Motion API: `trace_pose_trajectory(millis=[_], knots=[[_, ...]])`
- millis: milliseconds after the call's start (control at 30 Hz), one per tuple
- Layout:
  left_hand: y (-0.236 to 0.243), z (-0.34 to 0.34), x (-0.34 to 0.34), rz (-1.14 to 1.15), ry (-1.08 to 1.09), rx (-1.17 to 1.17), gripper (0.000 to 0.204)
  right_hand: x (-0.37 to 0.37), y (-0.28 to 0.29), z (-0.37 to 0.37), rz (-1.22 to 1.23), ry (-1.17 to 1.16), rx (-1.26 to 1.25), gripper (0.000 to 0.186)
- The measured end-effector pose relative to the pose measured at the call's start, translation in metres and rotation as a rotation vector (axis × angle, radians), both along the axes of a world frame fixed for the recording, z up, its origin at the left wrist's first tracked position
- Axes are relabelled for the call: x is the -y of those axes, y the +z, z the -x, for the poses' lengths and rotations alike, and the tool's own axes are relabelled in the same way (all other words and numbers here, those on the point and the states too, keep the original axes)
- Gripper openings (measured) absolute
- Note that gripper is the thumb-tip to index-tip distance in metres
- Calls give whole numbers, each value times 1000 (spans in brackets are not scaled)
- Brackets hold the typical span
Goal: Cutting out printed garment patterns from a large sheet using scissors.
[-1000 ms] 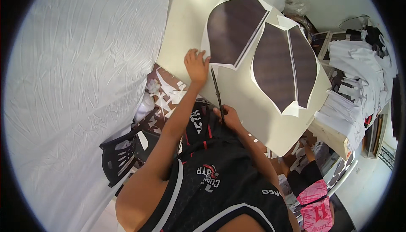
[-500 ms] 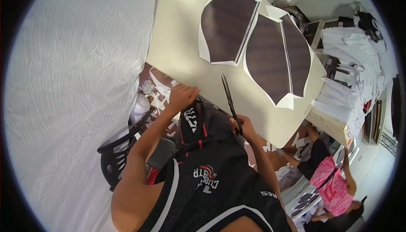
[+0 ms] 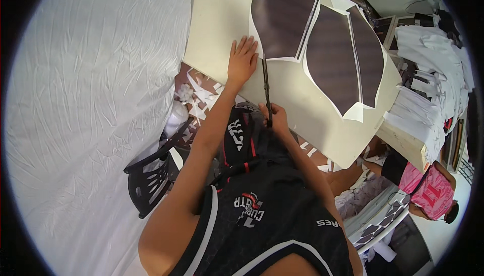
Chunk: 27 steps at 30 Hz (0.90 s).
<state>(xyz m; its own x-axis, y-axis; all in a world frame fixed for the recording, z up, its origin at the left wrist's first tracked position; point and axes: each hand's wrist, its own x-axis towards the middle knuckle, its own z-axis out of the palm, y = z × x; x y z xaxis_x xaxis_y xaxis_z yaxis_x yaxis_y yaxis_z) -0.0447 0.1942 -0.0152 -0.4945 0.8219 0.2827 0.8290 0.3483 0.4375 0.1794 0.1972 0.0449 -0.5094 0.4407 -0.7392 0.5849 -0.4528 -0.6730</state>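
Two dark curved pieces with white borders lie on the cream tabletop (image 3: 214, 34). The left piece (image 3: 285, 19) is nearer my left hand; the right piece (image 3: 335, 59) has a pale strip running down it. My left hand (image 3: 243, 60) rests with fingers stretched out at the lower left border of the left piece. At the table's near edge my right hand (image 3: 275, 117) grips a pair of long dark scissors (image 3: 266, 82) by the handles. Their blades point away from me, the tips meeting that piece's lower left corner.
White scraps (image 3: 201, 97) litter the floor under the table. A black plastic chair (image 3: 147, 183) stands at left beside a large white sheet (image 3: 96, 99). Stacked white sheets (image 3: 413, 110) and white cloth lie at right. A person in a pink top (image 3: 428, 190) is at far right.
My left hand has moved from the table's near edge up onto the tabletop and opened out. The scissors have advanced to the left piece's corner. The person in pink has shifted.
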Motion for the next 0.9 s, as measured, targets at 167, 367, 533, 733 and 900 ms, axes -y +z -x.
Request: trace_pose_trajectory(millis=[167, 367, 533, 733, 900], knots=[[4, 2, 0, -4, 12, -2, 40, 7, -7, 10, -38, -53, -34, 52], [4, -1, 0, -82, 24, 18, 36, 3, -5, 19, -67, -84, -35, 53], [3, 0, 0, -97, 34, -1, 35, 3, -7, 20, -72, -91, -43, 52], [4, -3, -3, -127, 30, 37, 33, -5, -6, 18, -87, -69, -41, 51], [2, -15, -11, -37, 126, 48, 43, -17, -7, 11, -168, 55, 91, 49]])
